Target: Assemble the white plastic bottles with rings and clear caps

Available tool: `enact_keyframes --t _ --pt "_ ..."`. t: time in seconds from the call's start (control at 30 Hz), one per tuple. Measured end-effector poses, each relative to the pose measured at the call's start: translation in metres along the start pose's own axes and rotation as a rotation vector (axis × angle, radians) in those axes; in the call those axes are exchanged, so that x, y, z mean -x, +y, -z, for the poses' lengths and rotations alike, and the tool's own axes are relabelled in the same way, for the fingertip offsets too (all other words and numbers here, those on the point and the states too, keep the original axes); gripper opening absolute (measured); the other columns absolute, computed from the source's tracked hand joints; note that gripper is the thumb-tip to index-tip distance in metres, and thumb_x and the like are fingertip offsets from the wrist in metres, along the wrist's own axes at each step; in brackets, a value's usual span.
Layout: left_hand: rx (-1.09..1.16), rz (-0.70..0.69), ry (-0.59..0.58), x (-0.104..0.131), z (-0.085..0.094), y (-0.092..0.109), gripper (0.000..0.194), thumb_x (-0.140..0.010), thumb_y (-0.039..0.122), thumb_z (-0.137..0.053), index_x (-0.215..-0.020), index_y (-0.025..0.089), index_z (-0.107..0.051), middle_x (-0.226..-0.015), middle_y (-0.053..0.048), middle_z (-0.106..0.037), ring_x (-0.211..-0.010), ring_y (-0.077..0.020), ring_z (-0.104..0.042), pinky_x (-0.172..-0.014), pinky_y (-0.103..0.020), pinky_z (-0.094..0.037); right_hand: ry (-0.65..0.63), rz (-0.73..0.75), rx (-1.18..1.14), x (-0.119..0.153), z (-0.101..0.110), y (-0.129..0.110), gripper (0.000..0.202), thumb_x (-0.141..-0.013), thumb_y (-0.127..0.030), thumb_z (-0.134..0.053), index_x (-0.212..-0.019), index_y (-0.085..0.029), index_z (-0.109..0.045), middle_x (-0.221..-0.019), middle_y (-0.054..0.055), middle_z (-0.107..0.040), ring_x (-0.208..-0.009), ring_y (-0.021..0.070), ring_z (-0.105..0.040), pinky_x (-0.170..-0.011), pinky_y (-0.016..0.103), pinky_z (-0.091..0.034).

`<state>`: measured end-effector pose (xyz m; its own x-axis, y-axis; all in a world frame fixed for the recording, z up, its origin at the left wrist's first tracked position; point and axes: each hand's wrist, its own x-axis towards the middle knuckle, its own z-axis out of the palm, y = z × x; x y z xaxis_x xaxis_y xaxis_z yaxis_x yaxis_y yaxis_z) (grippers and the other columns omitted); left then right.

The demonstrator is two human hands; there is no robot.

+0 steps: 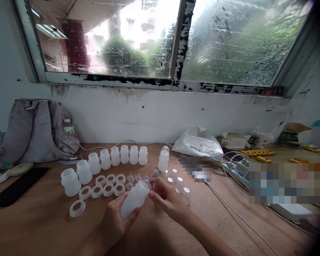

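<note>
My left hand (116, 217) is wrapped round a frosted white baby bottle (133, 201), which tilts with its top up to the right. At that top, the bent fingers and thumb of my right hand (166, 197) close on the bottle's neck end, where a clear piece partly shows. Behind the hands lie several clear nipples (138, 176) and a clear dome cap (155, 172). White screw rings (97, 191) sit in rows to the left. Beside my right hand are clear discs with white centres (186, 190), partly hidden by it.
Several open bottles (105, 159) stand in a curved row at the back left. One capped bottle (163, 160) stands apart. A grey backpack (38, 128), black pad (18, 186), silver bubble bag (197, 143), power strip (292, 211) and cables (236, 213) lie around.
</note>
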<state>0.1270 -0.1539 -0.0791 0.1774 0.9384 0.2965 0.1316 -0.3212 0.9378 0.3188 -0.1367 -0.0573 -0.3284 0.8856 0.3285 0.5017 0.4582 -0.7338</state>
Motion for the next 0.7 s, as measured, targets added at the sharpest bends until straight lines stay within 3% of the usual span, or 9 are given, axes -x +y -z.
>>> enact_keyframes --t 0.13,0.23,0.4,0.47,0.6,0.7 --pt "0.185 0.025 -0.11 0.006 0.001 0.002 0.036 -0.057 0.018 -0.069 -0.093 0.014 -0.064 -0.087 -0.012 -0.06 -0.082 -0.0258 -0.052 -0.072 -0.026 -0.039 0.125 -0.097 -0.22 0.009 -0.027 -0.007 0.025 -0.078 -0.043 -0.048 -0.079 -0.018 -0.047 -0.058 -0.004 -0.043 -0.052 0.0088 -0.04 -0.046 0.019 -0.031" --pt "0.289 0.05 -0.142 0.009 -0.002 0.003 0.034 -0.059 0.017 -0.067 -0.093 0.016 -0.065 -0.089 -0.012 -0.06 -0.083 -0.0266 -0.052 -0.072 -0.026 -0.038 0.249 -0.089 -0.197 0.012 -0.035 -0.007 0.025 -0.075 -0.041 -0.051 -0.068 -0.018 -0.043 -0.053 -0.005 -0.039 -0.049 0.008 -0.037 -0.045 0.019 -0.03" --pt "0.177 0.051 -0.25 0.012 -0.014 0.004 0.025 -0.06 0.026 -0.067 -0.081 0.014 -0.065 -0.059 -0.002 -0.053 -0.051 -0.0132 -0.043 -0.049 -0.022 -0.03 0.307 -0.03 -0.167 0.013 -0.031 -0.009 0.033 -0.076 -0.037 -0.05 -0.055 -0.018 -0.032 -0.048 -0.006 -0.033 -0.045 0.0066 -0.032 -0.042 0.02 -0.025" --pt "0.242 0.131 -0.34 0.012 -0.017 0.001 0.028 -0.062 0.035 -0.064 -0.076 0.011 -0.063 -0.054 -0.001 -0.049 -0.046 -0.01 -0.039 -0.043 -0.021 -0.026 0.321 -0.028 -0.179 0.014 -0.031 -0.01 0.034 -0.077 -0.037 -0.048 -0.054 -0.018 -0.032 -0.047 -0.006 -0.031 -0.044 0.0066 -0.031 -0.041 0.02 -0.024" --pt "0.56 0.433 -0.533 0.013 -0.021 -0.011 0.05 -0.066 0.055 -0.048 -0.076 0.008 -0.062 -0.049 -0.004 -0.052 -0.034 -0.0081 -0.038 -0.033 -0.021 -0.021 0.295 0.035 -0.184 0.017 -0.029 -0.008 0.031 -0.076 -0.039 -0.048 -0.056 -0.018 -0.036 -0.049 -0.004 -0.034 -0.046 0.008 -0.035 -0.042 0.02 -0.026" --pt "0.719 0.55 -0.537 0.015 -0.021 -0.017 0.055 -0.066 0.056 -0.045 -0.076 0.005 -0.062 -0.044 -0.006 -0.053 -0.029 -0.0075 -0.037 -0.029 -0.02 -0.017 0.158 0.08 -0.253 0.018 -0.025 -0.007 0.026 -0.075 -0.043 -0.047 -0.068 -0.018 -0.043 -0.055 -0.002 -0.041 -0.049 0.0094 -0.038 -0.043 0.021 -0.028"
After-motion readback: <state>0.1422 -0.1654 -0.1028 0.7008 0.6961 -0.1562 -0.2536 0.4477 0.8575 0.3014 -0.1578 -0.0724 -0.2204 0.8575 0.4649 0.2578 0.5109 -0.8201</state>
